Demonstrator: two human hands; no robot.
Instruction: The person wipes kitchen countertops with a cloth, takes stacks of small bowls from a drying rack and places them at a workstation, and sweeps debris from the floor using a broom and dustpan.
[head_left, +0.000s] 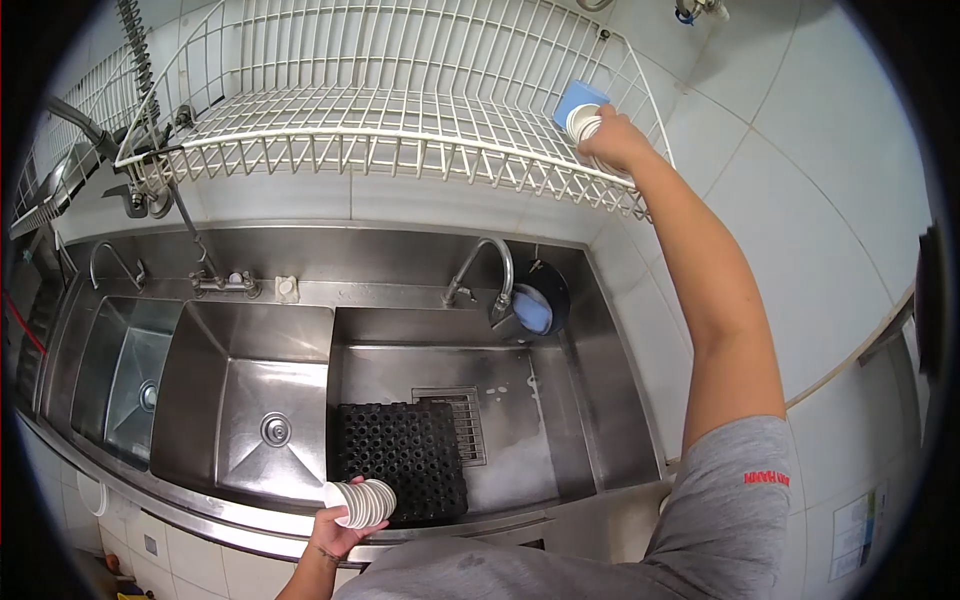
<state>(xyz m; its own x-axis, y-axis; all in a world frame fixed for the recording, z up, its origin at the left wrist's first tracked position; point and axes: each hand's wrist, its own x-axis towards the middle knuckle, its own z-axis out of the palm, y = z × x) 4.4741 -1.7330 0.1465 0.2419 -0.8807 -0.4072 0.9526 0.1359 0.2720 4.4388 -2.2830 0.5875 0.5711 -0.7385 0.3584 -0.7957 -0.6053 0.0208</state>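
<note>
White dishes [366, 503] nested in a stack at 7 o'clock of the view; left grip [338, 532] holding them, over the near edge of the sink [520, 430], by the black mat [400, 450]. At 1 o'clock, right grip [620, 142] closed on a second stack [582, 122] at the wire rack [350, 131], blue block [576, 97] just beside its 12 o'clock side.

The sink [265, 372] at 8 o'clock is smooth, shiny metal. The mat [400, 450] at 7 looks like dull rubber or plastic, bumpy and full of holes. The stacked dishes [366, 504] by it look smooth. The sleeve [725, 500] at 4 is matt cloth. The wall tiles [795, 245] at 2 look glossy.
</note>
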